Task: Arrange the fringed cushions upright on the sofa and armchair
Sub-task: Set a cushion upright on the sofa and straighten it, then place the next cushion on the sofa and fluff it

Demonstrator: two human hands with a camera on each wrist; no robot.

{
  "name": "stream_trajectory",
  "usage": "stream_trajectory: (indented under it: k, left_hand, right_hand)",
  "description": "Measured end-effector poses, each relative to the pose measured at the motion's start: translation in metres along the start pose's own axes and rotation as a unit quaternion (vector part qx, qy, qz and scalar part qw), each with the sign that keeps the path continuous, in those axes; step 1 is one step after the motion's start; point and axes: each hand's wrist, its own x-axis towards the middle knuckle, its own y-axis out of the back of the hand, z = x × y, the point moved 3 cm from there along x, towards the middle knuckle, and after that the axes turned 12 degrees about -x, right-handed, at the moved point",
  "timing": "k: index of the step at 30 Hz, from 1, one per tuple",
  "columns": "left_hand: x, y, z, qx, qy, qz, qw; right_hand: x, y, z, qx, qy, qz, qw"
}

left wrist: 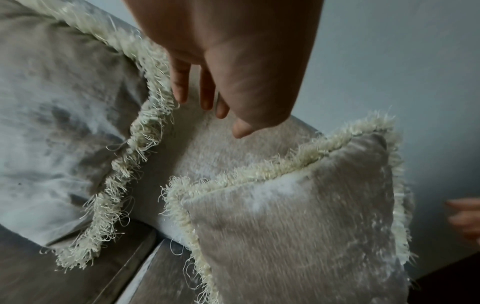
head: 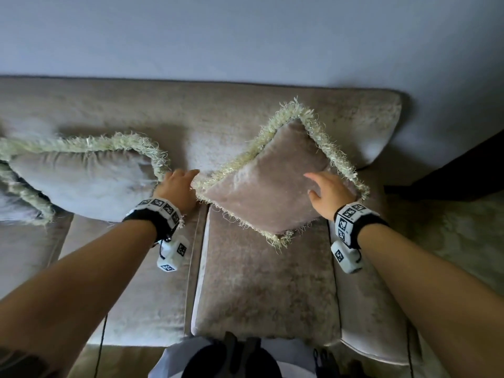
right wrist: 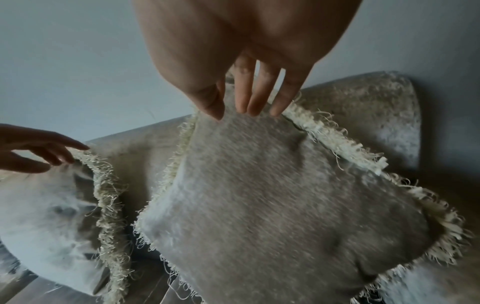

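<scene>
Two taupe velvet cushions with cream fringe sit on the sofa (head: 259,282). The left cushion (head: 81,181) leans against the backrest. The right cushion (head: 272,181) stands on one corner like a diamond, tilted against the backrest. My left hand (head: 188,175) hovers in the gap between them with fingers (left wrist: 206,92) straight, close to the left cushion's fringe (left wrist: 153,98), holding nothing. My right hand (head: 313,184) lies on the right cushion's (right wrist: 272,205) face, its straight fingertips (right wrist: 254,102) touching the fabric near the upper fringe.
The sofa backrest (head: 191,110) stands against a pale wall (head: 245,36). A dark piece of furniture (head: 450,170) is at the right, with a patterned rug (head: 463,241) below it. The sofa's right arm (head: 381,331) borders the seat.
</scene>
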Motion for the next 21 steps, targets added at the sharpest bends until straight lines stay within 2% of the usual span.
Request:
stream_trajectory:
  k: [6, 11, 15, 21]
  left_hand:
    - [-0.034, 0.038, -0.075, -0.060, -0.012, 0.020, 0.998]
    - [-0.067, 0.075, -0.175, -0.063, -0.016, 0.021, 0.998]
    - [-0.091, 0.096, -0.247, -0.067, -0.021, 0.022, 0.997]
    - [-0.108, 0.115, -0.307, -0.089, -0.022, 0.029, 0.995]
  right_hand:
    - [-0.020, 0.012, -0.064, 0.001, -0.010, -0.013, 1.000]
    - [-0.033, 0.011, -0.159, -0.019, -0.009, -0.019, 1.000]
    - [-0.036, 0.012, -0.243, -0.027, 0.018, -0.008, 0.999]
    - [-0.036, 0.013, -0.328, -0.016, 0.030, -0.003, 0.999]
